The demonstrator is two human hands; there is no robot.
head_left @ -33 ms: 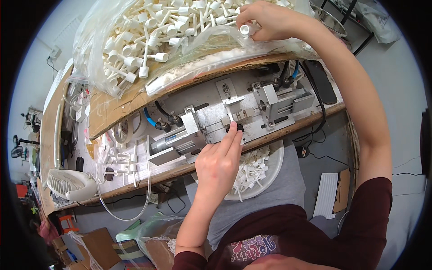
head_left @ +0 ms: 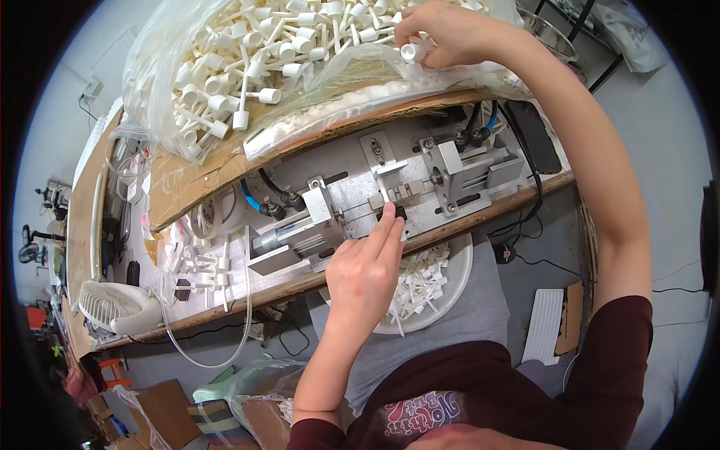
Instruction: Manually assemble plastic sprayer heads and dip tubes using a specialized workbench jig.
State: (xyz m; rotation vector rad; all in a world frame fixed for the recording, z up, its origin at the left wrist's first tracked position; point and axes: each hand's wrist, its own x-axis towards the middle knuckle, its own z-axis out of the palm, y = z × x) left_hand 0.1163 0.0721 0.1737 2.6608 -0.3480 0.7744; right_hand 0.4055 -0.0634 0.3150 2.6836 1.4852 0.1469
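- Virtually nothing changes from the preceding frame: both my hands keep their places, which suggests the work stands at the same step.
- My right hand (head_left: pixel 454 36) closes on a white ribbed cap (head_left: pixel 411 53) at the near edge of the clear plastic bag (head_left: pixel 146 90), just beside a heap of white stemmed caps (head_left: pixel 292 49).
- My left hand (head_left: pixel 361 274) reaches to the metal fixture (head_left: pixel 391 171), index and middle fingers extended together, the tips at its centre; with my thumb hidden, I cannot tell whether they pinch a piece there.
- One pneumatic cylinder (head_left: pixel 292 236) lies left of that spot, another (head_left: pixel 476 169) right of it.
- Below the wooden bench edge (head_left: pixel 525 193), a round white basin (head_left: pixel 466 274) holds small white plastic pieces (head_left: pixel 420 289).
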